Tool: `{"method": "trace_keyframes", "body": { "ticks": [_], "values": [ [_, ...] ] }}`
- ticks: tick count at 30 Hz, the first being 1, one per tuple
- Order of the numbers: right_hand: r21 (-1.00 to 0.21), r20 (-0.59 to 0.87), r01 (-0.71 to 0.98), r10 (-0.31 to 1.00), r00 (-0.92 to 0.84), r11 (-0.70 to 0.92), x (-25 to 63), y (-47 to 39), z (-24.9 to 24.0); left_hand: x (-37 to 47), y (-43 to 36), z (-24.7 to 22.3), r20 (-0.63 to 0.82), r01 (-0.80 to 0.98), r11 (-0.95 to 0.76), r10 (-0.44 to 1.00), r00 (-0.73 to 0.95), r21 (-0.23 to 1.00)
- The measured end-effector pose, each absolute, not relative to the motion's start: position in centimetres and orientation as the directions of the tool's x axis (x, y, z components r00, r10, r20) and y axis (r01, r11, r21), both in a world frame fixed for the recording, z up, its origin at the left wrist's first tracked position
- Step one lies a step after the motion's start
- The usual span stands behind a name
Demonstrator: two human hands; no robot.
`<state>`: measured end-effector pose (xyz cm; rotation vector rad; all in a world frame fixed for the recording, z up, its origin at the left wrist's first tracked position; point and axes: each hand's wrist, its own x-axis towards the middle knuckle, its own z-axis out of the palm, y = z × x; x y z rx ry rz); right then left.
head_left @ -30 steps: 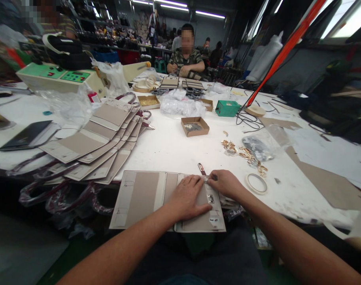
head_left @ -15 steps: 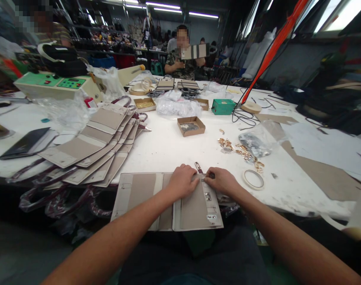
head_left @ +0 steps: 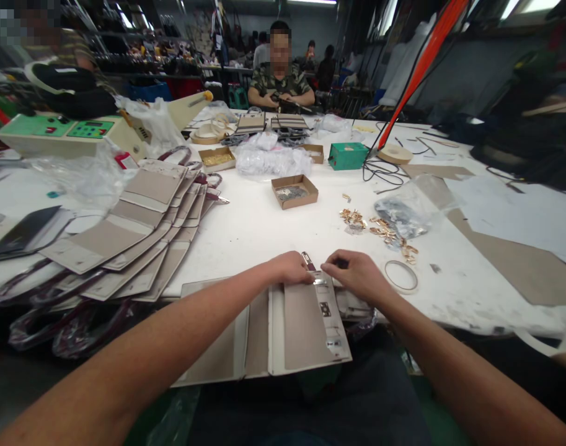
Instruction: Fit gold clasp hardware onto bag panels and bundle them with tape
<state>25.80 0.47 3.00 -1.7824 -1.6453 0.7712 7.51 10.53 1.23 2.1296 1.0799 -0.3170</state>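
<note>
A beige bag panel (head_left: 304,322) lies open at the table's front edge, partly over my lap, with metal fittings along its right strip. At the panel's top edge my left hand (head_left: 294,267) is closed, fingertips beside the upper fitting (head_left: 319,282); what it pinches is too small to make out. Close by on the right, my right hand (head_left: 350,269) has its fingers curled at the same corner, the thumb and fingertips near the edge. A dark red strap end with a metal clip (head_left: 307,259) sticks out between the hands.
Stacked beige panels (head_left: 138,217) with wrapped handles stand left. A cardboard box of metal pieces (head_left: 295,192) sits ahead. Gold fittings (head_left: 382,229), a plastic bag (head_left: 408,210) and a tape roll (head_left: 401,275) lie right. A person (head_left: 281,80) sits across the table.
My left hand has closed and turned down toward the upper fitting; its forearm covers more of the panel. The view has shifted. The person opposite has lowered the striped panel held up earlier.
</note>
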Motion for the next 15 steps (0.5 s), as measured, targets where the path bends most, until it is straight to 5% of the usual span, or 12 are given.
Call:
{"method": "trace_keyframes", "body": {
  "ticks": [3,7,15],
  "values": [
    [-0.964,0.144,0.256,0.949,0.281,0.071,26.1,0.2,5.2,7.9,11.2,1.5,-0.538,0.784,-0.354,0.579,0.612,0.51],
    [-0.914,0.23,-0.211,0.87,0.436,0.347,25.0,0.9,5.5,8.3,12.2,1.3,-0.578,0.794,-0.314,0.555,0.598,0.52],
    [-0.919,0.301,-0.136,0.883,0.359,0.369,22.5,2.5,2.1,8.3,12.7,0.7,-0.605,0.803,-0.247,0.548,0.577,0.542]
  ]
}}
